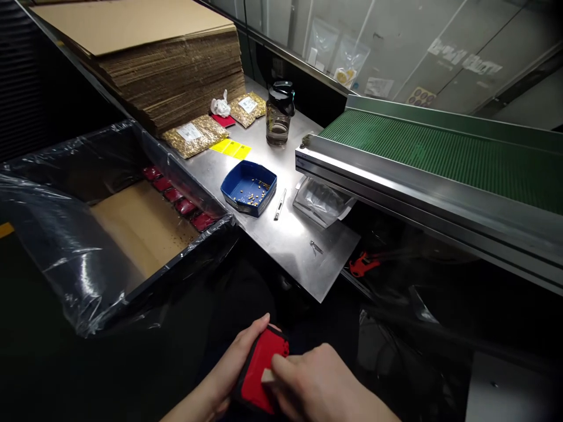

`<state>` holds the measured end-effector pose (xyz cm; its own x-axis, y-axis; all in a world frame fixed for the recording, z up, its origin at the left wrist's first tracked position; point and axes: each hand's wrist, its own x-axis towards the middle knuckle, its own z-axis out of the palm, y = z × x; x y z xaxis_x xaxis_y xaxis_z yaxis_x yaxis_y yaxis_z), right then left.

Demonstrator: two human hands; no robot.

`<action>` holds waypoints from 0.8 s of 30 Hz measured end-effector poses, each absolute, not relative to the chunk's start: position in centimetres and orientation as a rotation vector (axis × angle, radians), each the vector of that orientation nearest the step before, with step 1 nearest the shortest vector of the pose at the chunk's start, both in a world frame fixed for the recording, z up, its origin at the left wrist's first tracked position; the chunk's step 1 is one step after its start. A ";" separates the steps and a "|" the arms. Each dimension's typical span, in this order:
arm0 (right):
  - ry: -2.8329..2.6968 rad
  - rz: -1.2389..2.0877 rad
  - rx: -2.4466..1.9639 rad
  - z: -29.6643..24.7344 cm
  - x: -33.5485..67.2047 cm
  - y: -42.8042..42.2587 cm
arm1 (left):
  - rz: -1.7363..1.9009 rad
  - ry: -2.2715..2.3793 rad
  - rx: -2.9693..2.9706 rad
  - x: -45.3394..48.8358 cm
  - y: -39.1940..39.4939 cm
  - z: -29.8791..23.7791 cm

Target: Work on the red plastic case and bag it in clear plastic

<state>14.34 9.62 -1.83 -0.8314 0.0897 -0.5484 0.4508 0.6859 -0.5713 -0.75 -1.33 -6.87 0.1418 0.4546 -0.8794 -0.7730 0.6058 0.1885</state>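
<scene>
My left hand (229, 366) grips a small red and black pouch (259, 369) low in the view, fingers wrapped round its left side. My right hand (321, 384) lies over the pouch's right side, fingers curled, pinching a small pale piece (269, 376) against it. Both hands are below the steel table's near edge. A lined carton (132, 234) at my left holds a row of red pouches (176, 196) along its far wall.
On the steel table (290, 234) stand a blue tray (248, 187) of small gold parts, a dark jar (279, 114), bags of gold parts (193, 136), yellow labels (231, 148) and a pen (280, 205). Flat cardboard (167, 64) is stacked behind. A green conveyor (440, 155) runs right.
</scene>
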 end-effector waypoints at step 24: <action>2.233 -0.197 1.842 -20.2 28.3 27.7 | 1.157 0.756 -0.664 -4.9 -2.7 -9.8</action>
<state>28.28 27.72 -20.19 -0.1766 0.9471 -0.2680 0.9794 0.1961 0.0476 -4.91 -2.67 -9.82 0.2182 0.5489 -0.8069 -0.9595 0.2718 -0.0746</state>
